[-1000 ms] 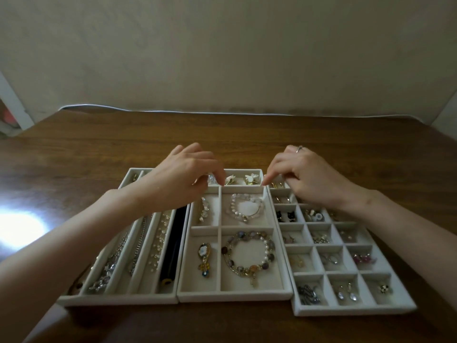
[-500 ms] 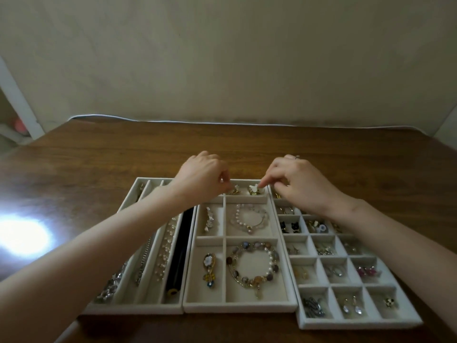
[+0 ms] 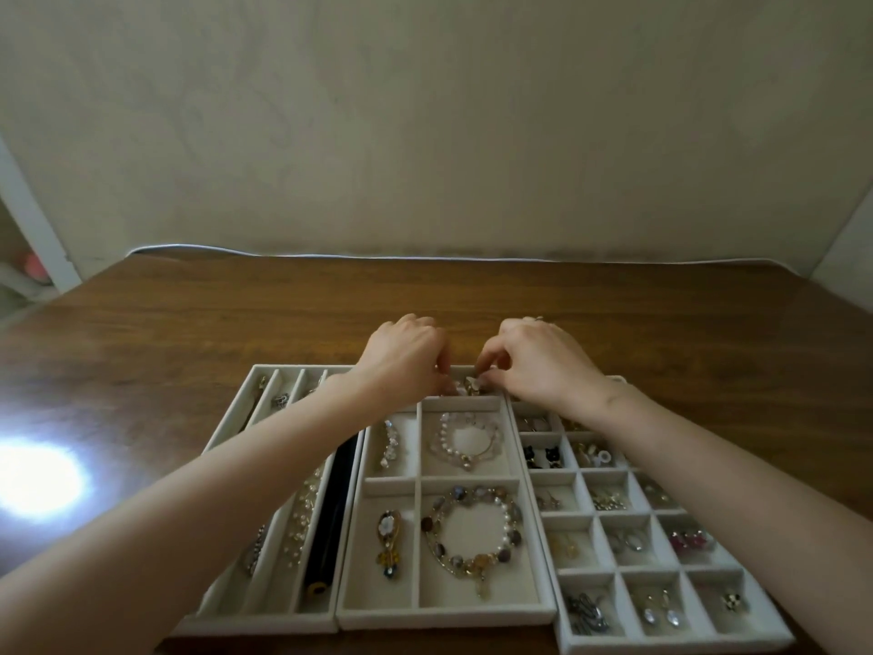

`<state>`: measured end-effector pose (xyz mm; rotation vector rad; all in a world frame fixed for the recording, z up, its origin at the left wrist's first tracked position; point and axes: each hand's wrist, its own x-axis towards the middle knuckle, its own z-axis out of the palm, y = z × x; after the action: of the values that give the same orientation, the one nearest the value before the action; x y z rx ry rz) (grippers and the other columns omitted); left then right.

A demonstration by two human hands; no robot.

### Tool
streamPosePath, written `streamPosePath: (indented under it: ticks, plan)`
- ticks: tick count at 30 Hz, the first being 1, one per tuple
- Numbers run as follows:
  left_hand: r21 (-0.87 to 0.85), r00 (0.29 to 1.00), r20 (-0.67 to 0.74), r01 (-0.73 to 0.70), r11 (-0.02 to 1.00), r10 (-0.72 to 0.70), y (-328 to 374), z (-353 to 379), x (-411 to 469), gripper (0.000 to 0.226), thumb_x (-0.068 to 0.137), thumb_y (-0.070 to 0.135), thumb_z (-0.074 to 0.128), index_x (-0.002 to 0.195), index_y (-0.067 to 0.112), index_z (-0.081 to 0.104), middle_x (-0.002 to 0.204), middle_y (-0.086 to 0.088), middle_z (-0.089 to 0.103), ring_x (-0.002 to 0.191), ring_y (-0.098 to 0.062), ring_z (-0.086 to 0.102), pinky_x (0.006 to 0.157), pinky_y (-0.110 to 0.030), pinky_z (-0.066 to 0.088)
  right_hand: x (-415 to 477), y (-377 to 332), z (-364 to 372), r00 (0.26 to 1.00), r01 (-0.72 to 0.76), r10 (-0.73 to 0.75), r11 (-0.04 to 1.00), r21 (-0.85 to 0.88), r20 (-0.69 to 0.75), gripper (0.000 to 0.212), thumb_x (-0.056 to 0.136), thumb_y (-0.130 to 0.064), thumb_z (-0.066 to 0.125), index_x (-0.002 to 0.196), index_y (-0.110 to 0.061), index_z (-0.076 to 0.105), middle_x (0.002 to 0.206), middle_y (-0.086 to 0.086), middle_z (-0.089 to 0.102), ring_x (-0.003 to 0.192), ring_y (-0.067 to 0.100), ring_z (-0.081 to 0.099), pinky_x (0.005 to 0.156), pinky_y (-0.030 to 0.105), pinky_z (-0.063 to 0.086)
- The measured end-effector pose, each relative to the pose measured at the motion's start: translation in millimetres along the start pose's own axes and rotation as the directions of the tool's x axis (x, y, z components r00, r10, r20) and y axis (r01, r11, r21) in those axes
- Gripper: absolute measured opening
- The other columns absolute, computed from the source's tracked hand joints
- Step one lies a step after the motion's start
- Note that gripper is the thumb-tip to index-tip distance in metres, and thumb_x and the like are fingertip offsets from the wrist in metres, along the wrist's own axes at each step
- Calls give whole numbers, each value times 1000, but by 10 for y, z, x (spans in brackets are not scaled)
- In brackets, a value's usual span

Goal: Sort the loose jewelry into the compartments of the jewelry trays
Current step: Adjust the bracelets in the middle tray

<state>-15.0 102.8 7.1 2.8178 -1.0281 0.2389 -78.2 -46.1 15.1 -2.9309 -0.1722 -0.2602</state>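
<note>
Small charm (image 3: 472, 385) in middle tray (image 3: 444, 616) far row — right hand (image 3: 543, 361) pinches it, nearer; left hand (image 3: 406, 356) curled beside — hold hidden.

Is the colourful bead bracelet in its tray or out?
In: the colourful bead bracelet lies flat inside the middle tray's near right compartment.

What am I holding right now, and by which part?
The right hand pinches with its fingers the top of a small gold-and-white piece in the middle tray's far compartment. Left hand: cannot tell, fingertips hidden.
</note>
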Motion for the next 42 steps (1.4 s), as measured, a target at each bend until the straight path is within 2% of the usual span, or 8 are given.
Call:
streamPosePath:
  ticks: [5, 9, 14, 19, 25, 32, 37, 42]
  plan:
    - [113, 989, -56, -132, 985, 139, -28, 6, 14, 19, 86, 35, 60, 101, 24, 60, 108, 8, 58, 105, -14, 48, 84, -27, 36, 5, -48, -14, 999, -39, 39, 998, -42, -6, 14, 87, -31, 63, 98, -24, 68, 97, -6, 54, 99, 12, 50, 96, 35, 39]
    - [-43, 997, 24, -70, 997, 71, -99, -72, 8, 16, 83, 32, 66, 96, 24, 63, 97, 11, 65, 99, -10, 54, 74, -24, 36, 3, -34, -28, 997, -68, 68, 998, 9, 30, 16, 85, -34, 65, 97, -23, 68, 92, -11, 49, 89, 6, 45, 94, 34, 42]
    - [-77, 999, 31, -37, 996, 40, -120, -71, -8, 13, 84, 29, 65, 96, 24, 64, 94, 11, 67, 92, -10, 57, 67, -23, 35, 9, -30, 4, 997, -72, 72, 996, 52, 3, 15, 85, -32, 65, 96, -22, 68, 90, -11, 50, 86, 4, 45, 93, 33, 44]
    - [-70, 998, 24, -49, 996, 51, -94, -51, -20, 15, 84, 33, 65, 97, 25, 65, 96, 10, 68, 92, -12, 59, 70, -23, 38, 8, 13, -16, 996, -82, 79, 993, 90, 39, 14, 83, -32, 67, 95, -25, 69, 82, -15, 47, 80, 3, 46, 80, 25, 41]
    - [-28, 998, -1, -62, 998, 62, -51, -9, -25, 18, 86, 34, 61, 100, 26, 67, 98, 8, 67, 96, -13, 58, 76, -24, 35, -2, 14, 30, 997, -71, 71, 995, 67, -1, 13, 84, -31, 67, 94, -23, 69, 89, -11, 50, 82, 4, 46, 80, 26, 42]
    - [-170, 1000, 28, -4, 985, 8, -62, -8, -18, 8, 84, 18, 65, 86, 25, 61, 80, 11, 67, 79, -8, 59, 63, -23, 41, -5, 35, 47, 998, -61, 62, 995, 83, -3, 15, 84, -32, 67, 95, -21, 69, 86, -11, 51, 79, 3, 46, 74, 23, 37]
    - [-2, 997, -71, -7, 1000, 6, -41, -25, -21, 9, 87, 28, 61, 96, 26, 61, 94, 9, 68, 93, -14, 59, 83, -28, 37, -4, 33, 48, 998, -60, 60, 995, 81, 0, 14, 85, -31, 65, 96, -22, 68, 87, -11, 51, 77, 2, 46, 73, 23, 37]
    - [20, 999, 41, -11, 1000, 10, -19, -42, -40, 16, 84, 35, 64, 96, 26, 60, 101, 10, 66, 99, -14, 58, 86, -30, 36, -4, 39, 51, 998, -64, 63, 994, 93, 8, 13, 86, -30, 65, 96, -22, 68, 88, -11, 52, 74, -1, 45, 72, 22, 38]
